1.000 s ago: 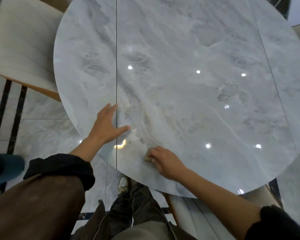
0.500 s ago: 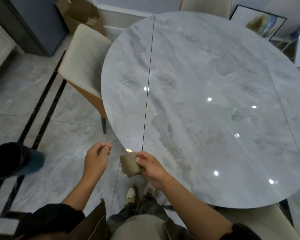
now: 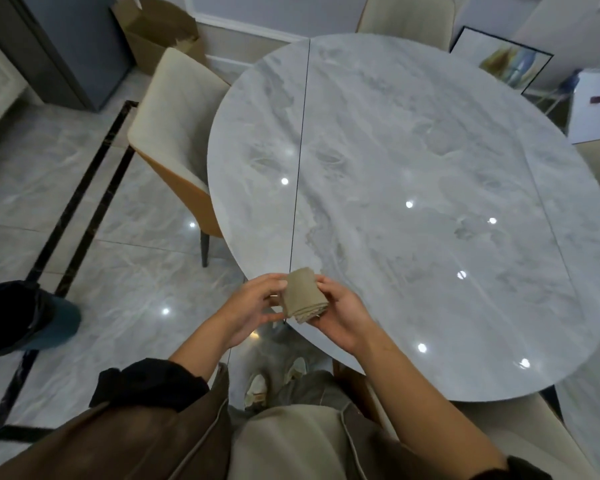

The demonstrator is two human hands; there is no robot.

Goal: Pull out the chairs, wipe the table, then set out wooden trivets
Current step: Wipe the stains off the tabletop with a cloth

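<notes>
Cloth [image 3: 303,295]: folded, beige, at the near bench [image 3: 413,150] edge.
Hands: left hand [image 3: 248,311] and right hand [image 3: 340,315] both grip the cloth.

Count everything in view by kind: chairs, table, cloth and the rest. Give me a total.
Chairs: 3 (left chair, far chair, near chair)
Table: 1
Cloth: 1
Cardboard box: 1
Framed picture: 1
Bin: 1
Total: 8

Folded tan cloth [image 3: 303,295] — at round marble table [image 3: 413,150] edge.
</notes>
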